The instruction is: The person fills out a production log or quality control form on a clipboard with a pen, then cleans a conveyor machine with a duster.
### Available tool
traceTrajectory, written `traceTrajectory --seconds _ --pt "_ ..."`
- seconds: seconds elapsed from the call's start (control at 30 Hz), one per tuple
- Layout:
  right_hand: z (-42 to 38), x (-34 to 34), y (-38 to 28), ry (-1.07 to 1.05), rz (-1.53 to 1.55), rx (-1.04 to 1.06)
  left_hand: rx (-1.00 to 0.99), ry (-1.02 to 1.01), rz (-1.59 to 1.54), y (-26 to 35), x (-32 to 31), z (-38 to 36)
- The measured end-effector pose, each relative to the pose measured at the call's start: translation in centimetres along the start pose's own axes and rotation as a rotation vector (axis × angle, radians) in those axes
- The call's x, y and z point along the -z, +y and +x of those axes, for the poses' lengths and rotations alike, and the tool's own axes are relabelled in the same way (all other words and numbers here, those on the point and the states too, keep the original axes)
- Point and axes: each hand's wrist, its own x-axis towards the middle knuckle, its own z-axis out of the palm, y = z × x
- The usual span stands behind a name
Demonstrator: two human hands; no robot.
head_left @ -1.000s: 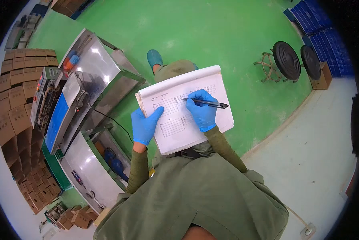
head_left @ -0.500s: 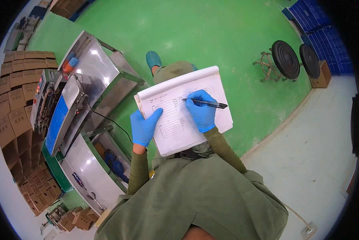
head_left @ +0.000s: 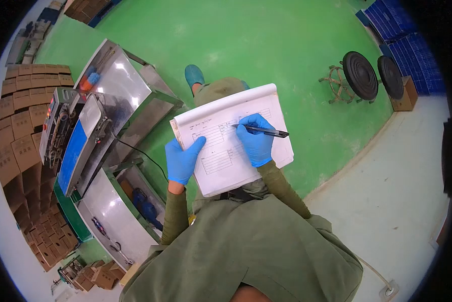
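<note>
A stack of paper forms printed with tables rests over my lap, its top sheets folded back along the far edge. My left hand, in a blue glove, grips the left side of the forms with the thumb on top; its other fingers are hidden underneath. In my gloved right hand is a black pen, its tip at the upper table on the page. Some handwriting shows near the top of the sheet.
To the left stand a metal table and a machine with a blue conveyor belt. Stacked cardboard boxes line the far left. Round black stools and blue crates are at the right.
My right hand and the pen have shifted very slightly to the right on the page. My left hand keeps its grip on the forms.
</note>
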Motion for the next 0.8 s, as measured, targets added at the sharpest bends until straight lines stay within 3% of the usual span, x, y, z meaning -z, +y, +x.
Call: traceTrajectory --seconds 0.8 --pt "-0.01 -0.01 -0.01 0.009 -0.014 0.035 -0.019 -0.003 -0.02 0.36 -0.15 -0.13"
